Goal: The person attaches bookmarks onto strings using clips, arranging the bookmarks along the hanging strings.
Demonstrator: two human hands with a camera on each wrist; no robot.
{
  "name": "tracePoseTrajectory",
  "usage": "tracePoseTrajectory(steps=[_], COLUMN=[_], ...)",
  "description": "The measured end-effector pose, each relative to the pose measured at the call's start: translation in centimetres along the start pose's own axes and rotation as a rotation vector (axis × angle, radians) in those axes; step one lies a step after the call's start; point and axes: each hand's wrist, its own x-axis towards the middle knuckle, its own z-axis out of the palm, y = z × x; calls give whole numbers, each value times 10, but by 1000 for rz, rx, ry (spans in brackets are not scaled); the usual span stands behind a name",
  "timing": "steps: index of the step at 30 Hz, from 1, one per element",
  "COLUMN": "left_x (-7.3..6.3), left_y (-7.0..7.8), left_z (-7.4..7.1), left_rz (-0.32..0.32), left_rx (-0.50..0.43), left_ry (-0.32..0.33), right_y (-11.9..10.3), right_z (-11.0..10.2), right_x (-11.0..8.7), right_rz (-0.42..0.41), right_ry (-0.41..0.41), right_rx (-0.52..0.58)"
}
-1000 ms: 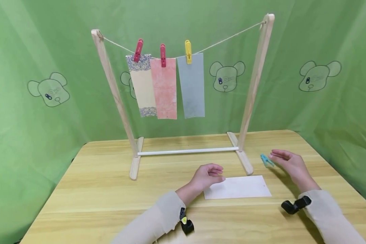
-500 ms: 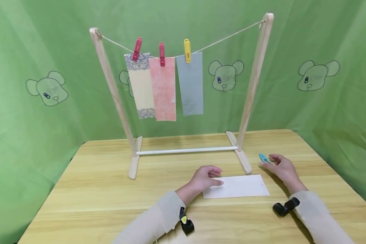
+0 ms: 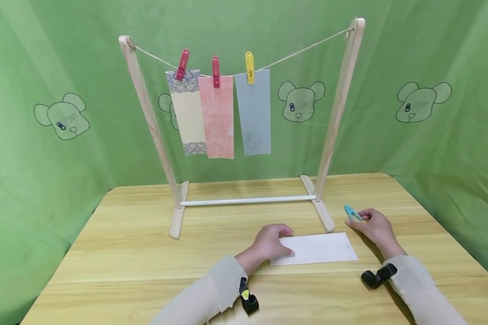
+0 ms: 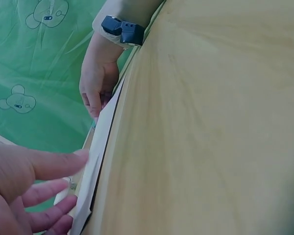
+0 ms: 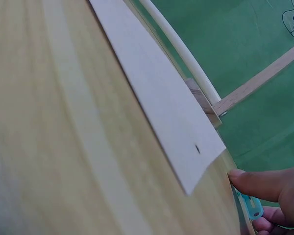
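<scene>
A white paper strip (image 3: 321, 248) with a small hole near its right end lies on the table. My left hand (image 3: 270, 243) is over the strip's left end, thumb and fingers spread apart; in the left wrist view the fingertips (image 4: 63, 208) are right beside the strip's edge. Beyond the strip's right end, my right hand (image 3: 376, 228) pinches a teal clothespin (image 3: 351, 212) between thumb and fingers, low over the table. In the right wrist view the thumb (image 5: 257, 182) partly covers the clothespin (image 5: 255, 208).
A wooden stand (image 3: 335, 122) with a white crossbar (image 3: 248, 200) carries a string (image 3: 305, 50). Patterned cream (image 3: 189, 115), pink (image 3: 217, 117) and blue-grey (image 3: 254, 113) strips hang from it by two red clothespins (image 3: 216, 72) and a yellow clothespin (image 3: 250, 67). A green curtain surrounds the table.
My right hand has moved left and down to the teal clothespin and taken hold of it. My left hand has come slightly lower over the paper strip, its thumb moving toward the near edge.
</scene>
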Motion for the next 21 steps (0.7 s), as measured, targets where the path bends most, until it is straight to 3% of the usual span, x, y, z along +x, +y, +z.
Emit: tracePoseTrajectory(steps=[4, 8, 16, 21], left_x=[-4, -5, -3, 0], left_y=[3, 4, 3, -4], left_z=[-5, -9, -14, -18], left_rz=[20, 7, -38, -51], left_rx=[173, 234, 194, 65], left_ry=[-10, -37, -87, -135], right_y=[1, 1, 0, 0], right_z=[0, 0, -4, -5], right_x=[0, -1, -2, -1], right_rz=[-22, -24, -8, 43], right_ry=[39, 55, 95, 116], right_rx=[-39, -52, -1, 72])
